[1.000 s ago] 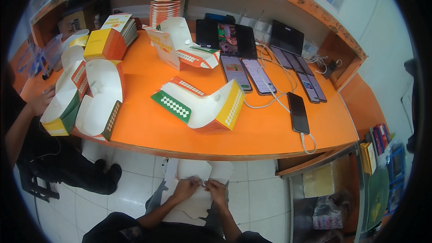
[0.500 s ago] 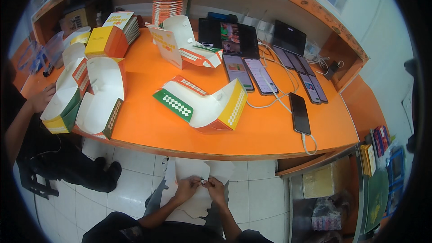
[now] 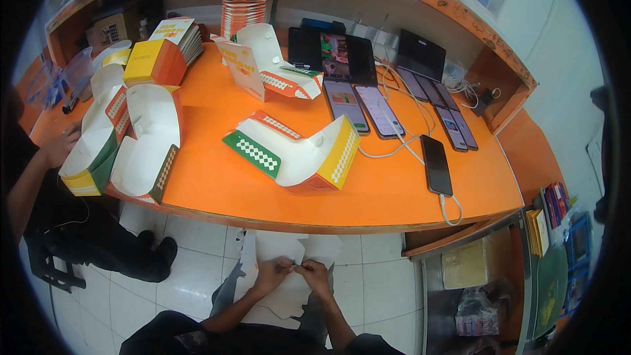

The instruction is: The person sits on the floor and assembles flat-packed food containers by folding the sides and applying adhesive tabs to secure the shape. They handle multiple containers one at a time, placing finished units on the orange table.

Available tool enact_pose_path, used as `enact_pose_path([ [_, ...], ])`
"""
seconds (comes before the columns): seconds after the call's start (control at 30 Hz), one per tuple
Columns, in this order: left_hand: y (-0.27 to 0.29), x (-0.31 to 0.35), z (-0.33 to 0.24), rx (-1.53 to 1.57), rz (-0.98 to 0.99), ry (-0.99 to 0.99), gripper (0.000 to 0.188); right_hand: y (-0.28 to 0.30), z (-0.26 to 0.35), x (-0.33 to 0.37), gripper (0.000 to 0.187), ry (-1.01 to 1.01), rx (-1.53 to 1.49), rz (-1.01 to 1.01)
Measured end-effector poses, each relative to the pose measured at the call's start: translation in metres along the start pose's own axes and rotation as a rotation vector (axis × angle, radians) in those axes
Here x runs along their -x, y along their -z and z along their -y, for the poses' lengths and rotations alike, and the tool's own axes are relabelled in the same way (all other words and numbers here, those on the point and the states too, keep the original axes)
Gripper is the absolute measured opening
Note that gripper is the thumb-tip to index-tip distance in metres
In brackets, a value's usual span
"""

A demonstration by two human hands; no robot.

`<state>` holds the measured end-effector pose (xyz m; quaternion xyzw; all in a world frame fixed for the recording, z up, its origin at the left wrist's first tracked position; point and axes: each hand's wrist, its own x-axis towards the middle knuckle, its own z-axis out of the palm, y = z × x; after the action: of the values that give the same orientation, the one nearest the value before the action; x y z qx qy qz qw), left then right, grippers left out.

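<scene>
An unfolded cardboard food box (image 3: 281,247), pale inner side up, lies across my lap below the table edge. My left hand (image 3: 273,276) and my right hand (image 3: 314,275) meet over its middle, fingertips pinched together on the cardboard where flaps join. The exact bit between the fingertips is too small to make out. Ahead on the orange table (image 3: 394,190) sits a partly folded box (image 3: 296,154) with green, red and yellow sides. Another open box (image 3: 266,66) stands behind it.
More open boxes (image 3: 148,138) and a stack of folded ones (image 3: 248,3) occupy the table. Several phones stand or lie at right, one phone (image 3: 437,164) with a cable (image 3: 450,210) near the front edge. Another person's hand (image 3: 60,148) rests beside the boxes at left.
My fingertips have drawn slightly closer together on the cardboard, the right hand shifting a little left. The box in my lap and those on the table stay put.
</scene>
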<state>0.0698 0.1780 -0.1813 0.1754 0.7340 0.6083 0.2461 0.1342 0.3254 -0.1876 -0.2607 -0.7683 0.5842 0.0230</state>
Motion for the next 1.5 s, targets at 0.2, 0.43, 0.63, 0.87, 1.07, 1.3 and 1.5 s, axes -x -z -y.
enact_pose_path([
  [0.2, -0.001, -0.002, 0.011, -0.064, -0.076, -0.125, 0.016, 0.005, 0.002, 0.0, 0.023, -0.048, -0.064, 0.091],
  [0.43, 0.002, -0.006, 0.019, 0.114, -0.07, -0.076, 0.017, 0.008, -0.007, 0.001, 0.02, -0.108, -0.278, 0.191],
  [0.63, 0.009, -0.005, 0.017, 0.138, -0.01, 0.025, 0.015, 0.003, -0.002, 0.002, 0.019, -0.109, -0.277, 0.186],
  [0.87, 0.009, 0.0, 0.021, 0.138, -0.031, 0.025, 0.015, 0.0, 0.007, 0.007, 0.018, -0.075, -0.226, 0.183],
  [1.07, 0.007, 0.004, 0.019, 0.123, -0.046, -0.11, 0.018, -0.001, 0.012, 0.008, 0.02, -0.091, -0.384, 0.206],
  [1.3, 0.01, 0.01, -0.004, 0.158, 0.051, -0.068, 0.013, -0.003, 0.008, 0.005, 0.03, -0.14, -0.525, 0.208],
  [1.5, 0.021, 0.012, -0.028, 0.097, 0.132, 0.091, 0.015, -0.002, 0.004, -0.003, 0.035, -0.142, -0.437, 0.351],
])
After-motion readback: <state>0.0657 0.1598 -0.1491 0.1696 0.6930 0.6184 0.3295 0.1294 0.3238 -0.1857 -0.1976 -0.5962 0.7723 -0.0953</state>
